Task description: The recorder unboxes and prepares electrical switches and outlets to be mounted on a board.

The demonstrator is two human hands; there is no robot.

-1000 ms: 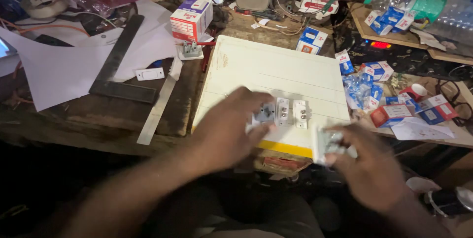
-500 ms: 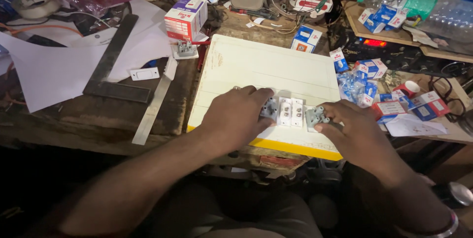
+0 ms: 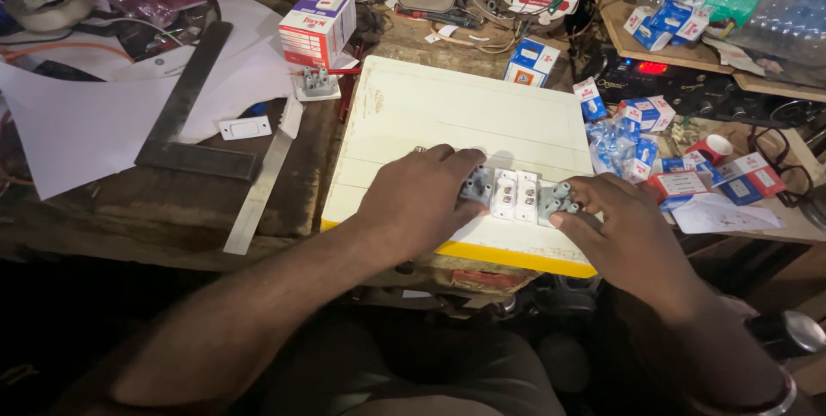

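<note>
I see a cluttered wooden workbench [image 3: 103,209] filling the view, with a cream board [image 3: 465,115] edged in yellow lying flat at its centre, near edge towards me. To the left of the board lies a sheet of white paper [image 3: 77,123], and on it a dark L-shaped square [image 3: 185,115] with a steel rule [image 3: 258,192] just beside its near end. At the far left of the board stands a red-and-white carton [image 3: 317,27]; a scatter of small blue-and-white boxes [image 3: 641,132] crowds the right side.

On the near part of the board sits a row of small switch modules [image 3: 514,195], white in the middle and grey at each end. My left hand [image 3: 417,201] lies palm down on the board, fingers curled loosely over the grey module at the left end of the row, touching it. My right hand [image 3: 624,231] rests at the right end, thumb and forefinger closed lightly on the grey module there. I cannot tell whether either module is lifted clear of the board.
</note>
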